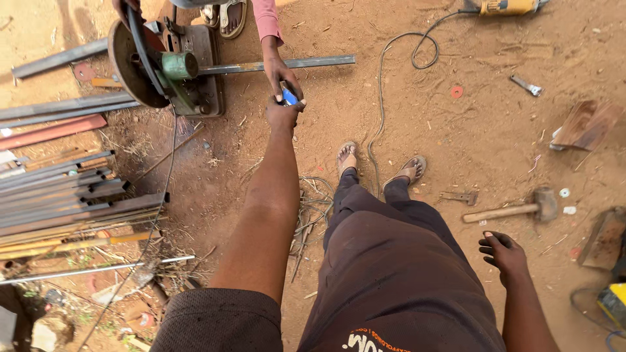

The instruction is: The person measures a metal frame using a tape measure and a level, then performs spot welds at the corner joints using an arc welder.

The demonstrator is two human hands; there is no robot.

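**A small blue object passes between two hands over the dirt floor**

At the far left lies a stack of steel sections (62,195), long bars and angle pieces heaped on the dirt floor (456,137). Just beyond it stands a cut-off saw (163,68) with its disc raised, and a steel bar (287,63) runs through its vise, uncut as far as can be seen.

Next comes the person's left hand (283,114), stretched forward with its grip closed around the lower part of a small blue object (288,96). A co-worker's hand (282,72), in a pink sleeve, comes down from above and pinches the same object at its top. Both hands touch it at once, so the hand-over looks mid-way: neither has let go. Which way it is travelling I cannot tell.

Further right, the person's right hand (502,251) hangs by the thigh, fingers loosely spread and empty. Near it a hammer (512,210) lies on the ground, untouched, and a power cable (385,98) snakes up to a yellow tool (502,6).

The blue object is mostly covered by fingers; its kind is unclear. The co-worker is cut off above the forearm, and the yellow tool by the frame's top edge.
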